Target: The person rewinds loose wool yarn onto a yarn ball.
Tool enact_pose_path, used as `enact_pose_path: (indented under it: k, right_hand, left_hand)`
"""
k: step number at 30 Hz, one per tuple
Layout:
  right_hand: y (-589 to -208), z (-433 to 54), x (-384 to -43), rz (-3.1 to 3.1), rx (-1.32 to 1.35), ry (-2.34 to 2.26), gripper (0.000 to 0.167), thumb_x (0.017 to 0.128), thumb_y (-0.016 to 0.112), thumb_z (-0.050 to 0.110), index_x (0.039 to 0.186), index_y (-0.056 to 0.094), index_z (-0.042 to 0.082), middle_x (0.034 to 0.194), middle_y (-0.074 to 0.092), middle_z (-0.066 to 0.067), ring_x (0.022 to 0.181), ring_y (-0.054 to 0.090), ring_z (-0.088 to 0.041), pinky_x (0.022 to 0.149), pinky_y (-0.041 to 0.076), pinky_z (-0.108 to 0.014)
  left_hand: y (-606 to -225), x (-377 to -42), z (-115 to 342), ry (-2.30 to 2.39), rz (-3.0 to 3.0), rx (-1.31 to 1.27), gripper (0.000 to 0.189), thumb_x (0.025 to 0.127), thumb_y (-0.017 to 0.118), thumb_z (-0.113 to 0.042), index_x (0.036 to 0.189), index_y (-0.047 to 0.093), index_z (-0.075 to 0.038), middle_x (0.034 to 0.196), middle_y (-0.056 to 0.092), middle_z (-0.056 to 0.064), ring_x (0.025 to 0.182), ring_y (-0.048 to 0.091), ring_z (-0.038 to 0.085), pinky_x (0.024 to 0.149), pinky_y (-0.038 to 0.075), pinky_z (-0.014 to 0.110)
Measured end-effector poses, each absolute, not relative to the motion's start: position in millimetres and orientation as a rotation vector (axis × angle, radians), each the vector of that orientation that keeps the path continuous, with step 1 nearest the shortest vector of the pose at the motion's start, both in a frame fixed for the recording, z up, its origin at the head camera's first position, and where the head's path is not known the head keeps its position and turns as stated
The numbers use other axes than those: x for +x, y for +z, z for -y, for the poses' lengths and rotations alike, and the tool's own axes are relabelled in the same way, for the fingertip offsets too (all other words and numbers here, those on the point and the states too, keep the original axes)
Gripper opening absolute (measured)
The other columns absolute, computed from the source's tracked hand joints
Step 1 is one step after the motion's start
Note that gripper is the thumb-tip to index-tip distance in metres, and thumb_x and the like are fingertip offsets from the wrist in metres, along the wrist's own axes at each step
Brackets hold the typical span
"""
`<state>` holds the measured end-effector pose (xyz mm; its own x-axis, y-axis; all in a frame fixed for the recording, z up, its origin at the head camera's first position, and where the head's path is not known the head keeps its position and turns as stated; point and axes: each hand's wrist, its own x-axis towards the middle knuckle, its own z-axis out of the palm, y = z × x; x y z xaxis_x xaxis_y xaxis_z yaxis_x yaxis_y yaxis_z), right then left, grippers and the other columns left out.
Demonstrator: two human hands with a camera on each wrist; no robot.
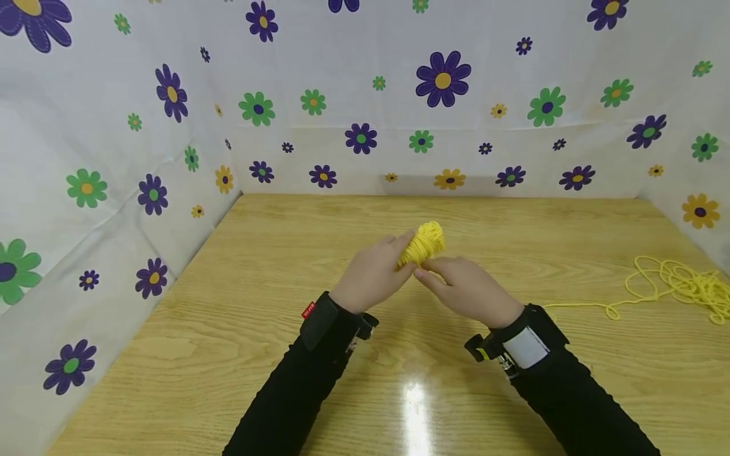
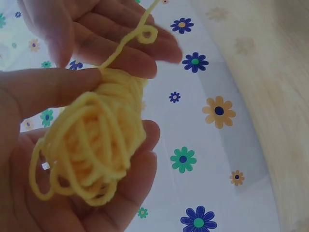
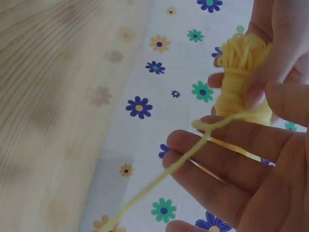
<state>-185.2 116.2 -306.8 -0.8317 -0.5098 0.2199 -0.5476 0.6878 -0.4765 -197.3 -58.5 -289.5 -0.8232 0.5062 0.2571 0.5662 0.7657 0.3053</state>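
In the head view my left hand (image 1: pixel 372 273) holds a wound bundle of yellow yarn (image 1: pixel 426 242) over the middle of the table. The left wrist view shows its thumb pressing the wrapped waist of the bundle (image 2: pixel 96 145), the fingers lying behind and loose loops hanging from the near end. My right hand (image 1: pixel 472 292) is close beside the bundle. Its fingers (image 3: pixel 227 164) are extended, palm side showing in the right wrist view. A single yarn strand (image 3: pixel 154 182) leaves the bundle under the left thumb and crosses those fingers, with a small kink along it.
A tangled pile of loose yellow yarn (image 1: pixel 698 290) lies at the table's right side, and a strand (image 1: pixel 582 305) runs from it toward the right wrist. The wooden table (image 1: pixel 228 354) meets a white flowered cloth (image 1: pixel 319 69) at the back and sides.
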Motion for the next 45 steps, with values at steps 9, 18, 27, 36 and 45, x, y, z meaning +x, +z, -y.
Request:
enact_pose_path:
  k: [9, 18, 27, 36, 45]
  right_hand:
    - [-290.2, -94.6, -184.2, 2.728, 0.710, 0.920, 0.025, 0.099, 0.042, 0.023, 0.092, 0.057, 0.006, 0.066, 0.051, -0.001, 0.054, 0.044, -0.013, 0.050, 0.038, -0.026]
    - [-276.4, -82.8, -188.1, 2.598, 0.592, 1.033, 0.025, 0.099, 0.042, 0.020, 0.085, 0.055, 0.004, 0.057, 0.049, -0.002, 0.047, 0.045, -0.012, 0.044, 0.036, -0.025]
    - [-260.0, -78.5, -184.7, 2.557, 0.533, 1.154, 0.025, 0.098, 0.045, 0.022, 0.092, 0.059, 0.003, 0.060, 0.045, -0.004, 0.047, 0.042, -0.015, 0.044, 0.035, -0.026]
    - [-249.7, -85.0, -179.0, 2.530, 0.547, 1.299, 0.020, 0.097, 0.048, 0.021, 0.088, 0.055, 0.005, 0.062, 0.040, -0.004, 0.052, 0.038, -0.019, 0.047, 0.031, -0.026]
    - [-253.7, -88.1, -179.0, 2.430, 0.615, 1.449, 0.018, 0.097, 0.047, 0.017, 0.094, 0.058, 0.003, 0.066, 0.043, -0.005, 0.057, 0.039, -0.018, 0.049, 0.032, -0.024]
  left_hand:
    - [-269.7, -204.6, 63.4, -0.660, 2.753, -0.802, 0.054, 0.091, 0.058, -0.020, 0.138, 0.038, -0.001, 0.116, 0.060, 0.013, 0.085, 0.055, 0.019, 0.076, 0.049, 0.030]
    - [-250.9, -209.9, 61.4, -0.759, 2.754, -0.706, 0.054, 0.093, 0.055, -0.020, 0.140, 0.035, -0.001, 0.105, 0.061, 0.012, 0.075, 0.050, 0.019, 0.064, 0.042, 0.028]
    - [-243.8, -207.0, 64.4, -1.073, 2.682, -0.562, 0.054, 0.093, 0.053, -0.025, 0.142, 0.034, -0.011, 0.092, 0.060, 0.009, 0.056, 0.045, 0.017, 0.050, 0.038, 0.024]
    - [-238.4, -200.9, 68.5, -1.301, 2.569, -0.557, 0.043, 0.092, 0.057, -0.025, 0.130, 0.041, -0.012, 0.121, 0.057, 0.014, 0.073, 0.056, 0.020, 0.058, 0.048, 0.026]
    - [-233.8, -190.7, 72.5, -1.612, 2.432, -0.591, 0.044, 0.091, 0.059, -0.028, 0.130, 0.047, -0.012, 0.123, 0.054, 0.013, 0.097, 0.057, 0.023, 0.078, 0.053, 0.033]
